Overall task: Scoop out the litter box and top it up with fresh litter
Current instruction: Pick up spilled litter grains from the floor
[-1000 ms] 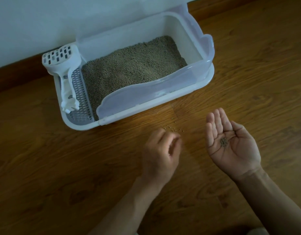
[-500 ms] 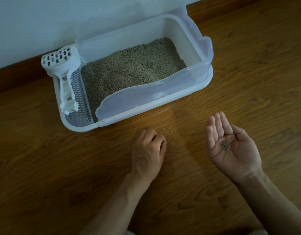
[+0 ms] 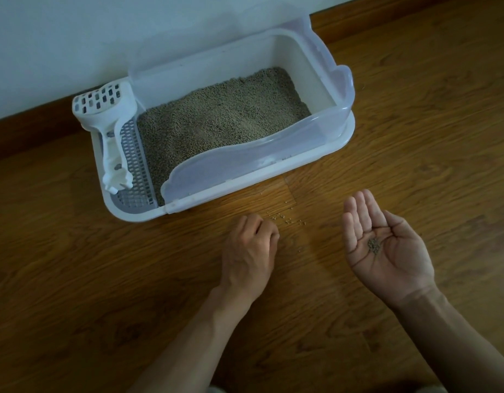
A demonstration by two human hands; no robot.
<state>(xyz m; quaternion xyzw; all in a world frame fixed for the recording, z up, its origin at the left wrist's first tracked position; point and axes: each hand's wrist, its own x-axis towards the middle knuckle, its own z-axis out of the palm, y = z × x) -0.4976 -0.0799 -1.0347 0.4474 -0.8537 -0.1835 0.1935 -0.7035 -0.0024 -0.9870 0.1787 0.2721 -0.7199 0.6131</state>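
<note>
Left hand: left hand (image 3: 249, 248) knuckles up on the wooden floor (image 3: 74, 279), fingers curled under; whether it pinches anything, cannot tell.
Right hand: right hand (image 3: 387, 245) palm up, fingers straight and together, cupping a few litter grains (image 3: 374, 246).
Spilled grains: scattered grains (image 3: 286, 219) at 1 o'clock of the left hand.
Litter box: litter box (image 3: 341, 109) at 12 o'clock against the wall, litter (image 3: 222, 120) inside.
Scoop: white scoop (image 3: 106, 123) resting at its 9 o'clock end.

Dim, cool indoor light. The brightest areas are the pale wall (image 3: 74, 38) toward eleven o'clock and a warm patch on the wooden floor (image 3: 273, 194) near centre. The corners darken, most at six o'clock. Wide-angle bending curves the edges. Focus is slightly soft throughout.
</note>
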